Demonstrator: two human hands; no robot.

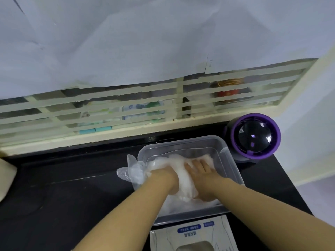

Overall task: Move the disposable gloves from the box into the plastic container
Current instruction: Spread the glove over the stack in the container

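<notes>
Both of the person's bare arms reach forward over the black counter (72, 192) into the clear plastic container (181, 140), which sits toward the counter's far right, a little short of the back edge. The disposable gloves (183, 180) lie in it as a crumpled, milky heap that fills most of the near half. The right hand (201, 172) lies flat on top of the heap, fingers straight and slightly spread, palm pressing down on the plastic. The left hand (164, 176) is pushed into the heap at the container's left side; only its back and knuckles show, the fingers are buried in the gloves, and I cannot tell whether they are curled round anything. A few loose gloves (132, 173) spill over the container's left rim and hang onto the counter, their finger shapes just readable. The glove box (194, 232) lies just beside the container's near wall, at the counter's front edge, with a blue label and an oval opening on top. In the far right corner a round purple gadget (255, 136) with a glossy black dome stands close to the container's corner. At the left edge a beige object (7, 178) pokes in. Behind the back edge runs a barred window (126, 107), its upper part covered with pale paper (145, 42).
</notes>
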